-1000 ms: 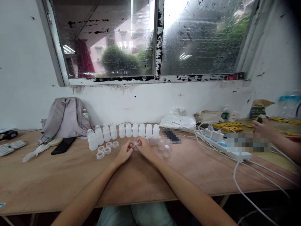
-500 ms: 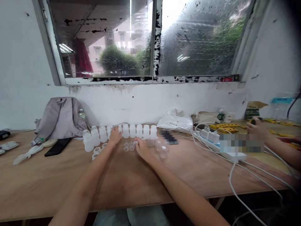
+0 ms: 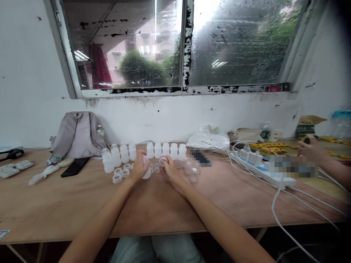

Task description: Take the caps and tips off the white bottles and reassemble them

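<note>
My left hand (image 3: 140, 167) is wrapped round a frosted white baby bottle (image 3: 147, 174) on the table. Closed beside it, my right hand (image 3: 170, 170) pinches a whitish bottle collar ring (image 3: 163, 160); whether a nipple sits in it is too small to tell. Between the hands lie several clear nipples (image 3: 156, 168). To the left stand bottles with domed clear tops (image 3: 108, 162), with white collar rings (image 3: 117, 178) in front. A row of bottles without tops (image 3: 165, 150) stands behind my hands. Clear dome caps (image 3: 193, 176) lie to the right.
A grey backpack (image 3: 79, 137), a black pouch (image 3: 74, 168) and a plastic bag (image 3: 207, 139) rest along the wall. At right, a white power strip (image 3: 263, 171) trails cables near a phone (image 3: 201, 157). Another person's hand (image 3: 312, 149) works over yellow parts (image 3: 268, 147).
My left hand has drawn a bottle out of the back row toward me. My right hand has lifted a collar ring near the nipples. The view has shifted slightly left.
</note>
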The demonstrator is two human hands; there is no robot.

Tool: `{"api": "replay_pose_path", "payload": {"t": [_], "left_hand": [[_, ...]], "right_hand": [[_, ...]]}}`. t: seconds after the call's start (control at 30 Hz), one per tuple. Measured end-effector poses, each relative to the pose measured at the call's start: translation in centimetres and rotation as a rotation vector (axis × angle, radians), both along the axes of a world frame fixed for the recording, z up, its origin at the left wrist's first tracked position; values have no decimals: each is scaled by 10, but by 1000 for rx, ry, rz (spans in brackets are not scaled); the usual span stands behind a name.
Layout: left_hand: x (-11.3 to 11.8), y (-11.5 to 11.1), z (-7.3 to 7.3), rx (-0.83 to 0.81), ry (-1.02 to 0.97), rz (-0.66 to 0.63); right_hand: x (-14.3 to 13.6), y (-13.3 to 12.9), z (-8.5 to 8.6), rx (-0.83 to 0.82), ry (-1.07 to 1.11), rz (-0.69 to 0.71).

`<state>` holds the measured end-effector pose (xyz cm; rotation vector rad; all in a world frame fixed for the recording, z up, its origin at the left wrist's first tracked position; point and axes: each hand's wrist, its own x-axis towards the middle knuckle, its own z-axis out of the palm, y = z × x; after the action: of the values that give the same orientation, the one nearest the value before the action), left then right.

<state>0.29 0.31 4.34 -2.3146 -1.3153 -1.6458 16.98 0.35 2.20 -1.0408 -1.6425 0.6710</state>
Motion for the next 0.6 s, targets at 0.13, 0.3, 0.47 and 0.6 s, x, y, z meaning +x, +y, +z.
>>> {"api": "replay_pose_path", "payload": {"t": [0.13, 0.3, 0.47, 0.6], "left_hand": [[13, -8, -10, -135, -70, -198], [26, -8, -26, -337, -259, -309], [25, -9, -31, -449, -249, -337], [22, -14, -25, -528, -288, -402]], "right_hand": [[-3, -1, 9, -194, 293, 147], [-2, -1, 12, -233, 362, 153], [1, -8, 15, -153, 338, 154], [2, -12, 22, -75, 295, 178]]}}
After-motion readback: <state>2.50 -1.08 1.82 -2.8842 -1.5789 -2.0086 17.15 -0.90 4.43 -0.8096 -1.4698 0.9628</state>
